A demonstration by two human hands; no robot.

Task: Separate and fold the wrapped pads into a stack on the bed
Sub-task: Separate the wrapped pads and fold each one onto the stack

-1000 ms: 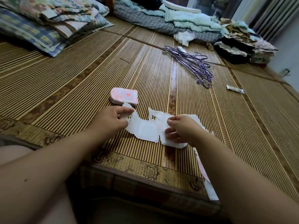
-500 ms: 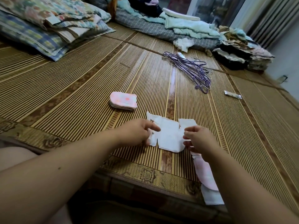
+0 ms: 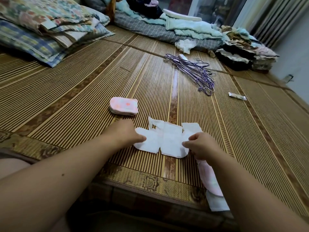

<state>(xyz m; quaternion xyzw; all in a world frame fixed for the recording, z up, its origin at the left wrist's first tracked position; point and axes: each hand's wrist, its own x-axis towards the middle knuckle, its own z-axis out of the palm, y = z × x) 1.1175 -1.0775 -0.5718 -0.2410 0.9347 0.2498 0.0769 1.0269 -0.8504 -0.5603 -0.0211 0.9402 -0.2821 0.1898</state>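
Observation:
A white pad (image 3: 168,139) lies spread flat on the bamboo mat (image 3: 66,101) near the bed's front edge. My left hand (image 3: 124,133) pinches its left end, and my right hand (image 3: 203,144) pinches its right end. A folded pink pad (image 3: 124,106) sits on the mat just beyond my left hand. A strip of pink and white wrapper (image 3: 211,181) trails from under my right forearm toward the bed's edge.
Purple wire hangers (image 3: 197,71) lie mid-mat, with a small wrapped packet (image 3: 237,96) to their right. Folded quilts and pillows (image 3: 46,27) fill the back left. Bedding and stacked clothes (image 3: 234,46) line the back right.
Half a second ago the pad's left flap was folded in; now it lies spread out flat to the left. My right hand has stayed on the right end. The view has shifted slightly.

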